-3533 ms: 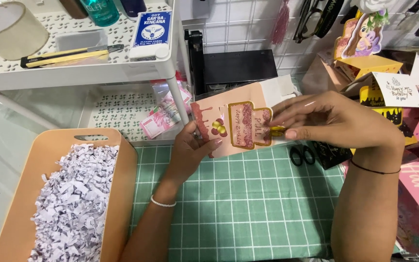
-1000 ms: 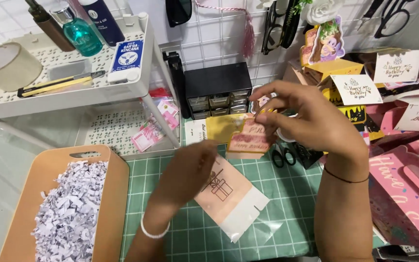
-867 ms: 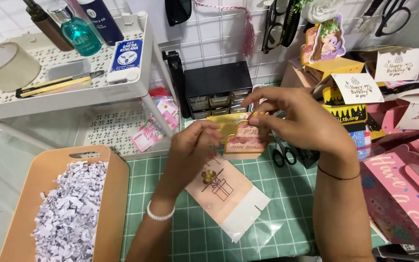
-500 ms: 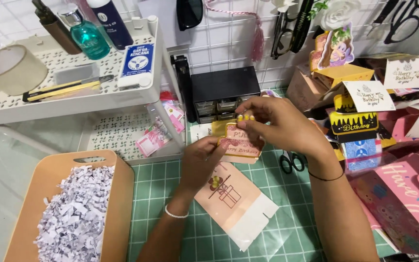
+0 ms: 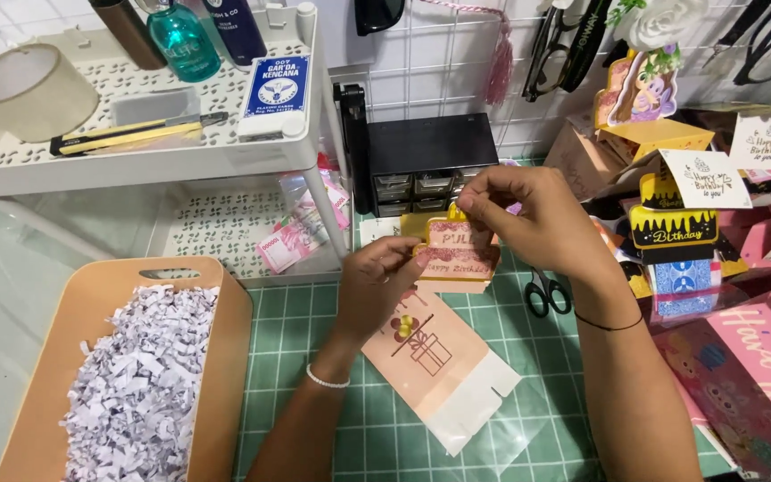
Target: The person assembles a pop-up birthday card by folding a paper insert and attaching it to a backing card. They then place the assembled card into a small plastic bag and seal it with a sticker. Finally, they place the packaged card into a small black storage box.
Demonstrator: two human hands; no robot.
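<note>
Sitting at the far left, a tan tray [image 5: 225, 357] holds a heap of shredded white paper [image 5: 140, 384], beside a white shelf rack [image 5: 225, 152] that carries a roll of tape [image 5: 29, 89]. Further right, the left hand [image 5: 377, 281] is curled, its thumb and fingertips pinched on the left edge of a small pink cake-shaped card [image 5: 461, 254] with a yellow trim. That card is held upright above the green cutting mat [image 5: 314, 357], in front of a black mini drawer unit [image 5: 430, 156]. Just below it, flat on the mat, lies a peach envelope [image 5: 439, 366] printed with a gift box and yellow dots, its white end pointing toward the lower right. The right hand [image 5: 537, 219] comes over the top of the card, fingers bent, gripping the yellow piece at its upper edge. Scissors [image 5: 546, 295] lie on the mat under that wrist, and pink gift bags [image 5: 751, 375] crowd the right side.
</note>
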